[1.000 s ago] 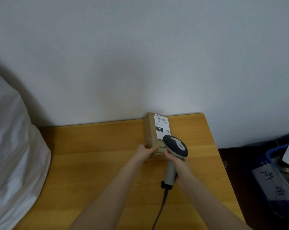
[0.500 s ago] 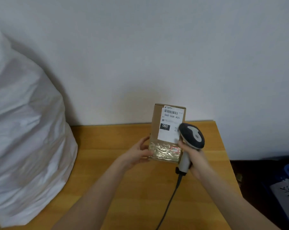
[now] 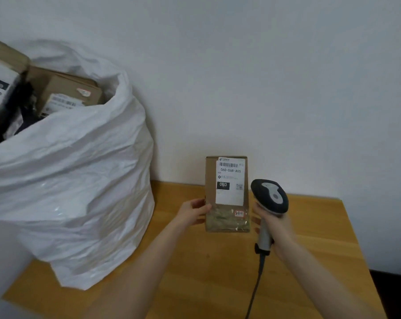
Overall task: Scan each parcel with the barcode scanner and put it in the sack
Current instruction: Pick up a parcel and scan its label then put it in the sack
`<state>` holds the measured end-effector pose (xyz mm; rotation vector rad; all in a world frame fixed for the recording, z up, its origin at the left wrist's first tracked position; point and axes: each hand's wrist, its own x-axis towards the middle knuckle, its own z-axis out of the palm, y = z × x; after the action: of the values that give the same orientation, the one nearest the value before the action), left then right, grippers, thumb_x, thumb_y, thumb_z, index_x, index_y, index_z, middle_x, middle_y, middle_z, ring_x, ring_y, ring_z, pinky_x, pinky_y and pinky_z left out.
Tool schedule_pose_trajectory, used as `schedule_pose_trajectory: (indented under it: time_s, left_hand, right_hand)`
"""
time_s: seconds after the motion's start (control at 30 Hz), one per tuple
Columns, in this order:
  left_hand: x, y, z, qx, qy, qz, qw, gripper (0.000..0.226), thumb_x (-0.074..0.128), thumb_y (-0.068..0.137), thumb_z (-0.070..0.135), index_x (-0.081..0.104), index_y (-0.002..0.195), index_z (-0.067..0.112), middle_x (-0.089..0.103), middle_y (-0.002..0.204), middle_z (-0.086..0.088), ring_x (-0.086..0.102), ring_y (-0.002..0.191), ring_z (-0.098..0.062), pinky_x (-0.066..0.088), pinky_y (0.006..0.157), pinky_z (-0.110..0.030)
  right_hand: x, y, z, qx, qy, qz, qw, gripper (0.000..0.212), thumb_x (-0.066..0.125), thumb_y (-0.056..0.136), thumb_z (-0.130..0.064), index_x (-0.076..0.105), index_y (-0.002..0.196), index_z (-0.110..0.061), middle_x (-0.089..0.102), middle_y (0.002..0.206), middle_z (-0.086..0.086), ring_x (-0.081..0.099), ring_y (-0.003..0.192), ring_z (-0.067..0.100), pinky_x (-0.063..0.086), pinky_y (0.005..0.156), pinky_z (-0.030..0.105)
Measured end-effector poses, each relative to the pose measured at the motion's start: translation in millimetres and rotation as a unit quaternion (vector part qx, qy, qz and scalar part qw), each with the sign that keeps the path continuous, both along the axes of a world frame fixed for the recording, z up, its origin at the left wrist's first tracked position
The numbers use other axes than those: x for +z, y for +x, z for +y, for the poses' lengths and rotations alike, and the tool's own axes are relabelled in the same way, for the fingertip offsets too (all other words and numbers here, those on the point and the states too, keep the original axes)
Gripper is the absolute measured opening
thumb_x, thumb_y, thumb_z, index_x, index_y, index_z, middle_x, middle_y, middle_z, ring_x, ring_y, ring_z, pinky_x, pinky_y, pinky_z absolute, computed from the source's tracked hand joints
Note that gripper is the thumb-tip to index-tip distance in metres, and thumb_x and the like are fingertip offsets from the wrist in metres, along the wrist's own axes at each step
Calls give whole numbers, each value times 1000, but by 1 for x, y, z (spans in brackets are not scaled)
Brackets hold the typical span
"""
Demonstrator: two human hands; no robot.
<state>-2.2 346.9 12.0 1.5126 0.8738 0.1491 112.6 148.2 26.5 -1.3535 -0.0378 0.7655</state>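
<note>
Along the bottom of the frame runs the light wooden table, with the scanner's dark cable trailing off its lower edge. Just above, right of centre, the right hand is curled round the grey handle of the black-and-grey barcode scanner. Its head stands just right of the parcel; its scanning face is hidden from view. Whether those fingers also touch the parcel's edge I cannot tell.

The left hand grips the left edge of the brown cardboard parcel, thumb on the front. The parcel is held upright at centre frame, long axis vertical, white label facing the camera.

The crinkled white plastic sack fills the left, mouth open at upper left, holding other cardboard parcels. It lies leftward of the parcel, so the left hand is the nearer carrier.
</note>
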Motion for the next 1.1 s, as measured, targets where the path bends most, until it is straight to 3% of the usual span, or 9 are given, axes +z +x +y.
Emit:
schedule_pose_trajectory:
  time_s: [0.1,0.23,0.4,0.53,0.67,0.77,0.97,1.1]
  left_hand:
    - [-3,-11,10,30,-9,-13,999,54,67,89,13,47,138,5,60,129,-7,62,109,-19,56,75,-21]
    - [-10,-16,18,22,-12,-10,1000,52,65,90,9,47,138,6,60,129,-7,62,108,-19,56,71,-18]
    - [-22,-14,23,6,-7,10,1000,51,65,89,10,47,138,8,62,124,-2,63,105,-16,55,73,-20]
    - [-31,-10,23,4,-3,25,1000,50,64,89,10,48,136,9,62,109,6,62,90,-5,54,64,-16]
    - [-38,-6,23,12,0,36,999,50,64,89,8,48,136,8,60,127,-5,63,98,-14,55,70,-21]
    - [-40,-3,20,11,-2,39,999,50,63,89,7,48,136,7,59,129,-7,62,98,-16,55,69,-21]
    - [-43,3,16,17,1,38,999,45,62,91,5,50,135,5,60,129,-9,60,111,-24,52,93,-36]
    - [-42,6,12,17,4,41,999,44,61,92,6,50,135,6,60,129,-8,59,114,-25,51,95,-39]
  right_hand:
    - [14,-21,5,24,5,-22,999,15,73,84,-19,66,85,-6,66,62,9,58,51,18,48,50,29]
    - [28,-51,13,37,3,-49,998,16,72,85,-13,66,74,-3,58,52,9,50,42,17,43,42,26]
    - [36,-72,20,26,-15,-77,997,22,72,86,-15,65,69,-3,59,52,11,51,41,17,44,46,28]
    - [39,-75,20,13,-35,-73,997,21,71,85,-15,65,69,-4,58,51,10,50,46,21,42,52,33]
    - [39,-74,20,2,-51,-68,996,20,72,85,-13,64,69,-4,57,49,8,49,43,21,40,50,32]
    - [39,-73,17,7,-59,-72,996,19,71,85,-14,64,71,-4,57,48,6,48,39,17,39,46,29]
    - [37,-69,12,13,-66,-74,995,19,72,84,-15,65,70,-4,57,47,5,47,39,17,40,47,29]
    - [37,-65,7,17,-67,-70,995,18,72,84,-15,65,72,-4,57,48,5,48,40,18,41,49,31]
